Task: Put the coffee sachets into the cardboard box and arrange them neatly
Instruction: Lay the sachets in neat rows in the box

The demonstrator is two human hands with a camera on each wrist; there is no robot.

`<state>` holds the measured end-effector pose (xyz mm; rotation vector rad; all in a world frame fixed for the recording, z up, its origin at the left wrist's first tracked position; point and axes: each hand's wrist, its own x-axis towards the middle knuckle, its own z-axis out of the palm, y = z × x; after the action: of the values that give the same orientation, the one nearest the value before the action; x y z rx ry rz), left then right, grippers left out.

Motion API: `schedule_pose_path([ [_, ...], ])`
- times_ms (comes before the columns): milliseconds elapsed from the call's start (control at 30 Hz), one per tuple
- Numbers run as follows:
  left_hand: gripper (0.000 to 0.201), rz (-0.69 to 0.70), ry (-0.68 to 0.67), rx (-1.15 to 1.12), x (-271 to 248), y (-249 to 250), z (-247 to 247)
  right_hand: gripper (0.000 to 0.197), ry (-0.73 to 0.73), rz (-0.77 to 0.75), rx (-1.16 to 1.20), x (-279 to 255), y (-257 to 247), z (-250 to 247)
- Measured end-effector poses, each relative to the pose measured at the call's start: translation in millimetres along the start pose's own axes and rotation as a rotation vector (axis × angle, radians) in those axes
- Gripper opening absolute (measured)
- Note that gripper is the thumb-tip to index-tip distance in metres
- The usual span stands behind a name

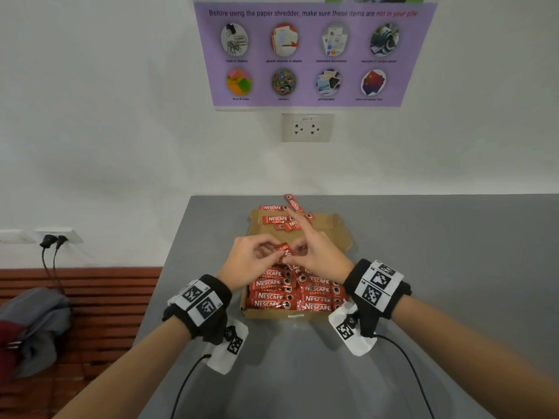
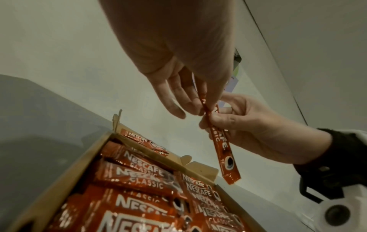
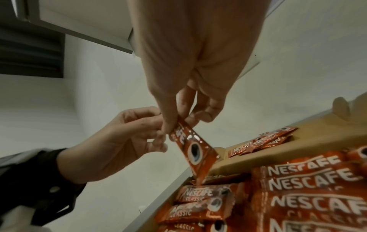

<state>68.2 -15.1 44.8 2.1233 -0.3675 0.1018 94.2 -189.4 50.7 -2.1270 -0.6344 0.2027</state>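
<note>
Sachet (image 1: 284,251) hangs between both hands above the box (image 1: 246,309), pinched by the fingertips of the left hand (image 1: 252,257) and of the right hand (image 1: 317,255). I think both pinch it so it can be turned to match the rows (image 1: 298,293) below the fingers. More sachets (image 1: 279,217) wait on the flap (image 1: 340,231) beyond the fingers.

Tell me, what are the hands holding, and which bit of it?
Both hands hold one red coffee sachet above the cardboard box. The left hand and right hand pinch its upper end with their fingers; the lower end hangs free.
</note>
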Motion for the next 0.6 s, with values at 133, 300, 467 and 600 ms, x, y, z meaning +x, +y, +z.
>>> schedule_pose_path([
  [133, 0.009, -0.128, 0.118, -0.078, -5, -2, -2, 0.051, -0.039, 0.068, 0.014, -3, 8, -3],
  [300, 0.009, -0.335, 0.032, -0.132, -15, -16, -9, 0.012, -0.034, 0.141, -0.049, -14, 15, 1],
  [467, 0.015, -0.214, -0.054, 0.238, -23, -23, -16, 0.012, -0.117, 0.182, -0.077, -18, 17, 19],
  [600, 0.013, -0.157, -0.104, 0.399, -28, -25, -17, 0.014, -0.198, 0.204, -0.133, -14, 16, 31],
])
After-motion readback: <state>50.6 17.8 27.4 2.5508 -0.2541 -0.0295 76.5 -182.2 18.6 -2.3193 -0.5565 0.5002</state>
